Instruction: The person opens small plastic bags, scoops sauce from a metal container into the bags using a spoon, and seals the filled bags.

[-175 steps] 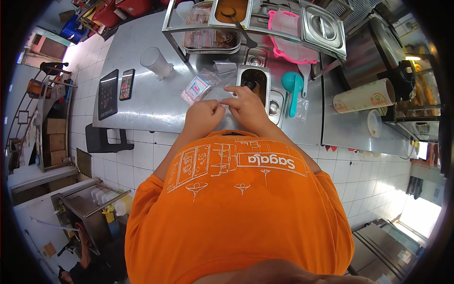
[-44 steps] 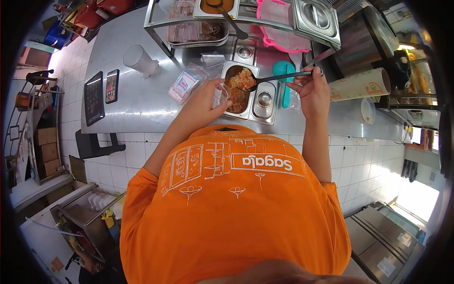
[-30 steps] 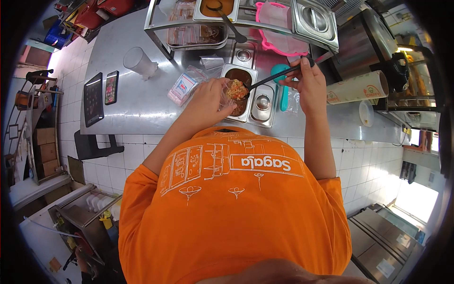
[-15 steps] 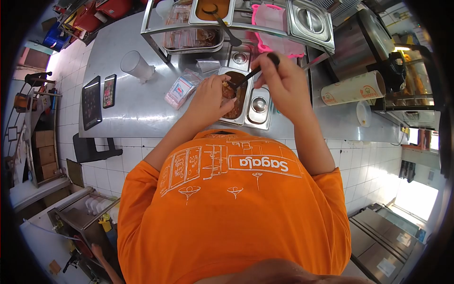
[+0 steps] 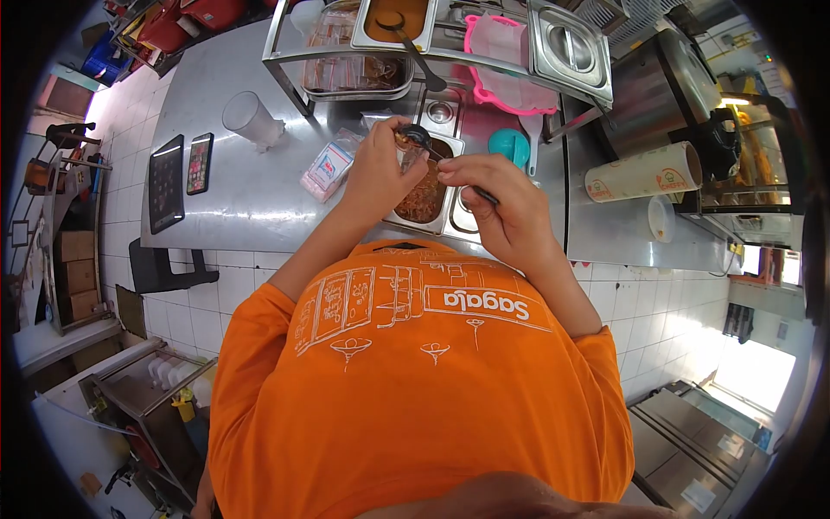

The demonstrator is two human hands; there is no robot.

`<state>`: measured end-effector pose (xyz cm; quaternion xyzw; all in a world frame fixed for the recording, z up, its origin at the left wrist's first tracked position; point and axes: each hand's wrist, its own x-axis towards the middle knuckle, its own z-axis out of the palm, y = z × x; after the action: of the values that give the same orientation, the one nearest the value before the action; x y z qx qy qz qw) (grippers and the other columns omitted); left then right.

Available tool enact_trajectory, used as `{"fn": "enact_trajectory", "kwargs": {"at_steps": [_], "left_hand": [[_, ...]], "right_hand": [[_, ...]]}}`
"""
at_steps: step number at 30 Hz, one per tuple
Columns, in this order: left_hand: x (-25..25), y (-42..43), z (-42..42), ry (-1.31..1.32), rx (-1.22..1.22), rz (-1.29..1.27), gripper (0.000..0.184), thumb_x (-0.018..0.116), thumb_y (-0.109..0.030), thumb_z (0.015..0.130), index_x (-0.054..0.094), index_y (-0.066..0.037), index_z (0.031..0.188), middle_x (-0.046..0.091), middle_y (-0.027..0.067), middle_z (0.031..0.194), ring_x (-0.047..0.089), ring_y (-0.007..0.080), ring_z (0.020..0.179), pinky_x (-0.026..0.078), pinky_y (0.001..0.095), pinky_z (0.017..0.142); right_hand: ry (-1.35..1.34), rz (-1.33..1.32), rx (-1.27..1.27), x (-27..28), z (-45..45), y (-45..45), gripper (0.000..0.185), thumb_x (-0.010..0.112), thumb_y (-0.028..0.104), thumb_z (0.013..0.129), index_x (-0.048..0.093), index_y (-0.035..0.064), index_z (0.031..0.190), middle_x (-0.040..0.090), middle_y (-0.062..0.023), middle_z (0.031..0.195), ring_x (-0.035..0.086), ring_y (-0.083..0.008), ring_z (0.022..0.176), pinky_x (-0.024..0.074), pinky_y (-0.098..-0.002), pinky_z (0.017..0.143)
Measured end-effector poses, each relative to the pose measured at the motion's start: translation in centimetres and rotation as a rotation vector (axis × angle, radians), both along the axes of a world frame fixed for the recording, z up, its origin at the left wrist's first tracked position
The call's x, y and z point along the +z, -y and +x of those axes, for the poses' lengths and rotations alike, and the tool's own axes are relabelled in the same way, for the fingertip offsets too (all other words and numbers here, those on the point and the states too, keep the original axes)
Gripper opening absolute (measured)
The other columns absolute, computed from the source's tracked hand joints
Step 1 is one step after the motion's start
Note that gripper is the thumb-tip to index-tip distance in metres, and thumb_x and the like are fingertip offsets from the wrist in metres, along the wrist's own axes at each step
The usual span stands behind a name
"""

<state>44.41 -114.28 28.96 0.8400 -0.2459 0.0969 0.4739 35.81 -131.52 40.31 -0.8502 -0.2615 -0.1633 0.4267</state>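
My right hand [image 5: 506, 203] is closed round the handle of a black ladle [image 5: 417, 135], whose bowl is up beside my left fingers. In my left hand [image 5: 380, 164], pinched at the top, is what looks like a small clear plastic bag [image 5: 406, 156] with reddish-brown food in it; my fingers partly hide it. The ladle's bowl is at the bag's upper end; whether it touches, I cannot tell. Both hands are above a steel food pan [image 5: 443, 195] holding brown, shredded-looking food [image 5: 419, 206]. A pack of plastic bags [image 5: 327, 171] lies left of my left hand.
A steel rack [image 5: 285, 57] holds a pan of orange sauce [image 5: 380, 30], a pink tray [image 5: 510, 69] and a steel lid [image 5: 566, 52]. A teal round item [image 5: 508, 147] is beyond my right hand. Leftward are a plastic cup [image 5: 251, 119], a phone [image 5: 199, 163] and a tablet [image 5: 167, 183].
The ladle's bowl has risen out of the pan to my left fingers. My right hand has moved down and toward me, uncovering the teal item. My left hand has lifted and shifted slightly left.
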Motion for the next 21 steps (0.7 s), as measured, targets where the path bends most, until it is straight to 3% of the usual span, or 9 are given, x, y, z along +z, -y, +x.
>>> {"fn": "enact_trajectory", "kwargs": {"at_steps": [11, 21], "left_hand": [[1.3, 0.8, 0.1, -0.039, -0.001, -0.020, 0.055, 0.070, -0.023, 0.077, 0.045, 0.003, 0.119, 0.055, 0.0217, 0.105, 0.055, 0.0393, 0.096, 0.044, 0.0442, 0.085], [1.5, 1.0, -0.2, -0.057, -0.006, -0.037, 0.059, 0.069, -0.024, 0.079, 0.042, 0.007, 0.121, 0.053, 0.0247, 0.109, 0.054, 0.0402, 0.102, 0.043, 0.0433, 0.089]], "right_hand": [[0.077, -0.095, 0.005, 0.1, -1.2, 0.0, 0.046, 0.061, -0.011, 0.062, 0.060, 0.0058, 0.105, 0.060, -0.0074, 0.113, 0.062, -0.0262, 0.097, 0.0529, -0.0330, 0.074], [0.163, -0.059, 0.026, -0.3, -1.7, 0.5, 0.048, 0.062, -0.012, 0.058, 0.060, 0.0047, 0.104, 0.061, -0.0096, 0.113, 0.063, -0.0267, 0.089, 0.0527, -0.0327, 0.068]]}}
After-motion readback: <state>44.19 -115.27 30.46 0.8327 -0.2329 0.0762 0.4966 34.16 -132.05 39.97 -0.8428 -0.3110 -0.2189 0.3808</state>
